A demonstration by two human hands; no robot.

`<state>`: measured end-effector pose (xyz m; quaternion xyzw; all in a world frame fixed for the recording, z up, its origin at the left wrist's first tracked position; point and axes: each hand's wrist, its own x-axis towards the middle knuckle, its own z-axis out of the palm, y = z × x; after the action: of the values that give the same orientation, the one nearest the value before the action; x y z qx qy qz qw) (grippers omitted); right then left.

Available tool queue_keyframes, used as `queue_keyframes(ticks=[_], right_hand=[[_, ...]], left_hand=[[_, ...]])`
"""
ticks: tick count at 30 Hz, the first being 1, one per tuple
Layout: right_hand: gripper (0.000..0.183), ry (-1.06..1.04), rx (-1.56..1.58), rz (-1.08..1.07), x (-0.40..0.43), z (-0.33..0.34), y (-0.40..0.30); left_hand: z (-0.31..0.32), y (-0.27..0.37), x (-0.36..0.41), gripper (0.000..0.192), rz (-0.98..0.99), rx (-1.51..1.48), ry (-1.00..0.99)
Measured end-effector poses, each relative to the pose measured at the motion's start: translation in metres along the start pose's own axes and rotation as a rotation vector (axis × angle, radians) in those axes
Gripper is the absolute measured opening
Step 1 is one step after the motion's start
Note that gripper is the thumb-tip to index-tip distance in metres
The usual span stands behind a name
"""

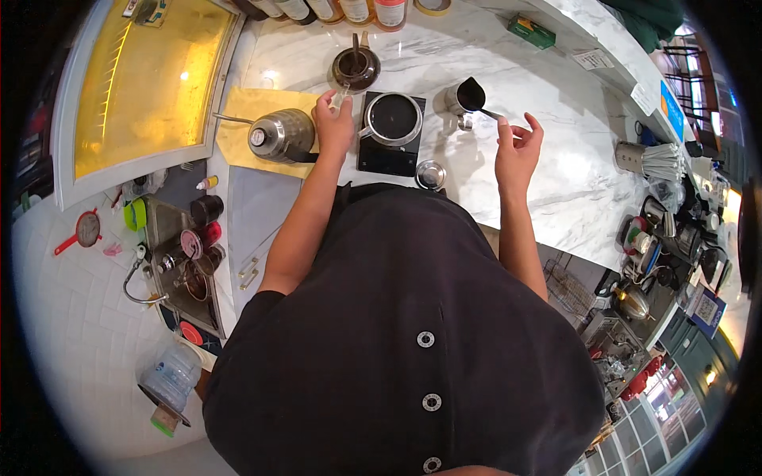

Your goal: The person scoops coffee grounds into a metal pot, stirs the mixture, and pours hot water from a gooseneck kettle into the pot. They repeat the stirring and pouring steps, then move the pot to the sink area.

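Note:
My left hand (335, 128) has its fingers apart beside the clear part of a glass teapot (356, 70) of dark liquid; whether they touch it cannot be told. Between thumb and finger, my right hand (519, 146) pinches the dark handle of a spoon-like utensil (490, 113), whose other end reaches into a small metal pitcher (457, 100). Between my hands, a metal-rimmed pot (393, 119) with dark contents rests on a black digital scale (386, 159). A gooseneck kettle (282, 135) stands on a yellow cloth or sheet (237, 146), left of my left hand.
A round metal lid or cup (430, 175) sits near the marble counter's front edge. Several bottles (355, 11) line the back, with a green box (531, 31) farther right. A metal holder of wrapped straws (632, 157) stands at right. The sink (205, 309) lies left.

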<state>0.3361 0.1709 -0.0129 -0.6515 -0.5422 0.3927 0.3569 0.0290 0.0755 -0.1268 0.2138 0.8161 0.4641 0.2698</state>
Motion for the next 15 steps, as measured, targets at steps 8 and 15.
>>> queue_keyframes(ticks=[8, 15], right_hand=[[0.059, 0.171, 0.121, -0.255, -0.002, -0.001, -0.032], [0.051, 0.193, 0.065, -0.438, -0.003, 0.014, -0.060]], left_hand=[[0.023, -0.028, 0.043, 0.043, -0.035, 0.117, -0.007], [0.025, -0.019, 0.035, 0.036, 0.031, -0.091, -0.052]])
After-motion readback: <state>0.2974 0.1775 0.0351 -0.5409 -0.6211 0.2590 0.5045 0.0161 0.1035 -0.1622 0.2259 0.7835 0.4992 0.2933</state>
